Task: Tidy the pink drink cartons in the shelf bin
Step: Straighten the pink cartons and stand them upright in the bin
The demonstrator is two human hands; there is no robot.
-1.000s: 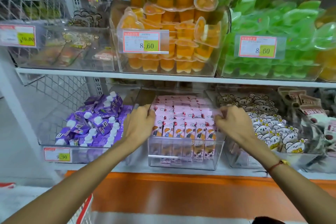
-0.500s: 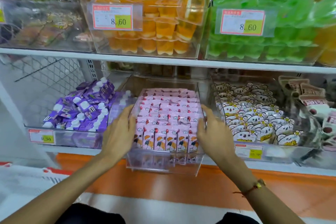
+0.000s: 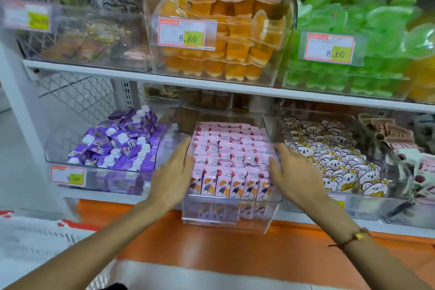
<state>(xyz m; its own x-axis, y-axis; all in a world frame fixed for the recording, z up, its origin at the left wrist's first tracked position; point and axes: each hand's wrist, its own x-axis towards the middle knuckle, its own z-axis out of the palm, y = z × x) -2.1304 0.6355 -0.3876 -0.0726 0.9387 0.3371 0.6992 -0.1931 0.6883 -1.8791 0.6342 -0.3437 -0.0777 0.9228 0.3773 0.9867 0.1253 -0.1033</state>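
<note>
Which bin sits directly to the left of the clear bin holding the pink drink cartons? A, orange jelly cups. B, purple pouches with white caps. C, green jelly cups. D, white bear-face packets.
B: on the lower shelf, the purple pouches fill the bin just left of the pink drink cartons, beside the left hand; the right hand lies against the opposite side.

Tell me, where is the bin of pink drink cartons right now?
In the head view the clear bin of pink drink cartons sits mid lower shelf, jutting past the edge, between the purple pouches and the koala snacks.
</note>
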